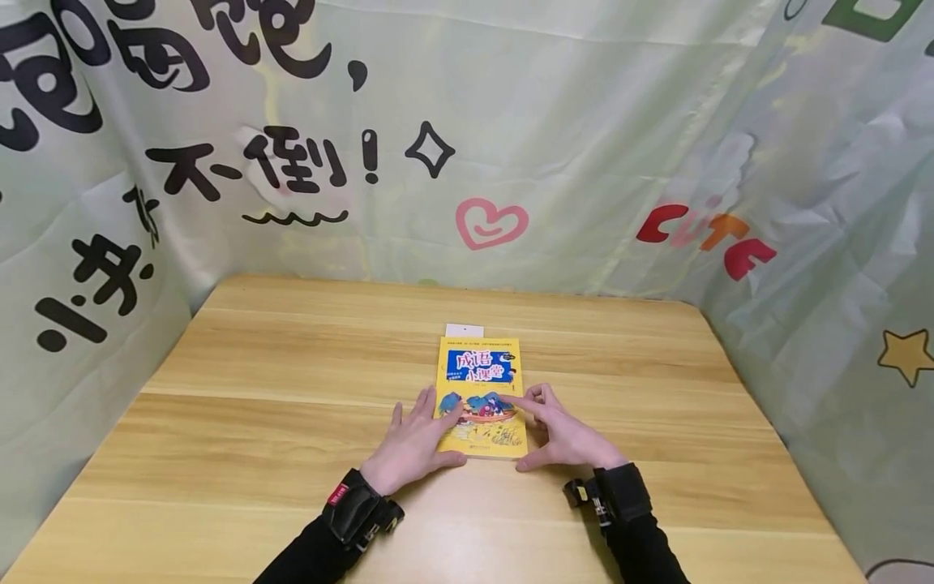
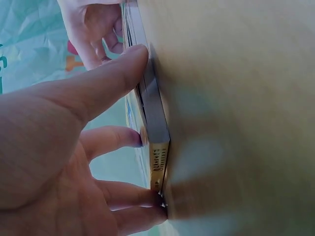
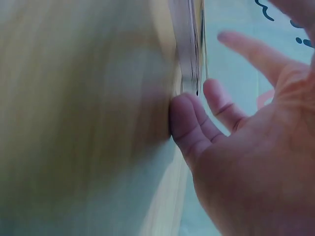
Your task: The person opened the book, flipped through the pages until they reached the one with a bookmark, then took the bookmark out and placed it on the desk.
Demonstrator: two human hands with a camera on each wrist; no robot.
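Observation:
A yellow paperback book point(image 1: 481, 440) with a blue title panel and a drawn boat scene lies closed on the wooden table. My left hand point(image 1: 410, 446) rests along its left side, with the index fingertip on the cover. In the left wrist view the thumb point(image 2: 115, 73) crosses the near page edge, and other fingertips touch the spine point(image 2: 158, 164). My right hand point(image 1: 565, 434) is at the right side, its index finger stretched over the cover. The right wrist view shows its lower fingertips beside the page block point(image 3: 186, 44); whether they touch is hard to tell.
A small white card point(image 1: 464, 330) sticks out beyond the book's far edge. The wooden table point(image 1: 292, 365) extends on both sides. Printed fabric point(image 1: 576, 162) hangs behind and beside it. A black strap with a small camera sits on each wrist.

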